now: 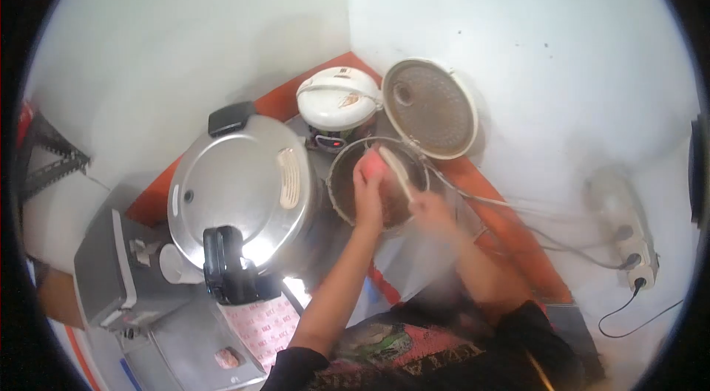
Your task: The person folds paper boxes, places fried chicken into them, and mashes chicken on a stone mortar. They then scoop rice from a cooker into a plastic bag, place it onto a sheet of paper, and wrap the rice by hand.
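Both of my hands are over an open rice cooker [334, 202], whose hinged lid [452, 128] leans back against the wall. My left hand [367, 195] is closed around a small pinkish-red thing [375, 164]; I cannot tell what it is. Gripped in my right hand [435, 212], which is blurred, is a long pale rice paddle [398, 171]. Its blade end is right beside the pink thing. The inside of the pot looks brownish and is partly hidden by my hands.
A big steel-lidded cooker [237, 191] stands at left, a small white rice cooker [339, 99] behind. Pink printed paper sheets [268, 328] lie on a grey tray [166, 347] with a small wrapped lump [228, 358]. A power strip [632, 243] with cords hangs at right.
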The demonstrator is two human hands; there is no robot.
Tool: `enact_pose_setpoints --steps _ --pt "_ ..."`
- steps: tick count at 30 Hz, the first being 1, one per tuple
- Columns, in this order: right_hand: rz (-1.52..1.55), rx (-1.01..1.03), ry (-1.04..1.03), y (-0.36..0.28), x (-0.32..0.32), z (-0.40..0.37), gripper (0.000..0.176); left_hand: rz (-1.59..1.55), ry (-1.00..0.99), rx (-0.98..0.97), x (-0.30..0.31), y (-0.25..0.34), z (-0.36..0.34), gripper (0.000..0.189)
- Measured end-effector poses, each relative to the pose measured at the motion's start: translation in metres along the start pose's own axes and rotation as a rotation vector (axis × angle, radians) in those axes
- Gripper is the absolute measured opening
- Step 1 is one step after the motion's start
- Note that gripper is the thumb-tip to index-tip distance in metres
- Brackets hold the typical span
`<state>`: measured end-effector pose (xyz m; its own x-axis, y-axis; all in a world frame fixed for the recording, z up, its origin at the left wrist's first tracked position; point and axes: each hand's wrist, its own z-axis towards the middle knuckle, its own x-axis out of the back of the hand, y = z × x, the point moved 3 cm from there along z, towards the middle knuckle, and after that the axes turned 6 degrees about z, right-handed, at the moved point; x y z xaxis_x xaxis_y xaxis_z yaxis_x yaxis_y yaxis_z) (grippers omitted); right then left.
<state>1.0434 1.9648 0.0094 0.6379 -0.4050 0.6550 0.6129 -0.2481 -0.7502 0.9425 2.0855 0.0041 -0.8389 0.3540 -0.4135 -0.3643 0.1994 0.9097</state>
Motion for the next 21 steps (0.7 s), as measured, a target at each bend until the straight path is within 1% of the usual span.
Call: enact_pose_setpoints --steps 2,3,4,6,9,12,15,18,19,21 --pt "-0.004 0.013 -0.068 -0.028 0.003 -0.021 0.046 -0.232 -0.094 -0.009 0.001 -0.007 0.012 0.049" --pt "-0.004 0.017 -0.107 -0.037 0.005 -0.027 0.047 -0.214 -0.079 0.036 0.002 -0.008 0.014 0.05" --pt "0.076 0.039 -0.122 -0.034 0.003 -0.027 0.048 -0.173 -0.133 0.017 0.003 -0.004 0.017 0.05" --pt "0.236 0.079 -0.154 -0.021 -0.006 -0.026 0.049 -0.216 -0.209 0.138 0.002 -0.005 0.019 0.051" --pt "0.19 0.172 -0.232 -0.001 -0.005 -0.01 0.05 -0.273 -0.188 0.263 -0.004 -0.001 0.018 0.049" --pt "0.136 0.19 -0.258 0.017 -0.006 -0.01 0.05 -0.32 -0.186 0.332 0.005 -0.021 0.031 0.048" --pt "0.231 0.062 -0.286 0.01 0.007 -0.024 0.045 -0.454 -0.107 0.275 0.024 -0.041 0.056 0.045" --pt "0.279 -0.089 -0.241 0.016 0.023 -0.031 0.04 -0.282 0.096 0.335 0.028 -0.005 0.041 0.046" --pt "0.264 -0.11 -0.209 0.004 0.035 -0.028 0.038 -0.354 0.05 0.256 0.038 -0.017 0.049 0.045" --pt "0.241 -0.154 -0.137 -0.026 0.061 -0.01 0.035 -0.309 0.105 0.235 0.052 -0.034 0.053 0.047"
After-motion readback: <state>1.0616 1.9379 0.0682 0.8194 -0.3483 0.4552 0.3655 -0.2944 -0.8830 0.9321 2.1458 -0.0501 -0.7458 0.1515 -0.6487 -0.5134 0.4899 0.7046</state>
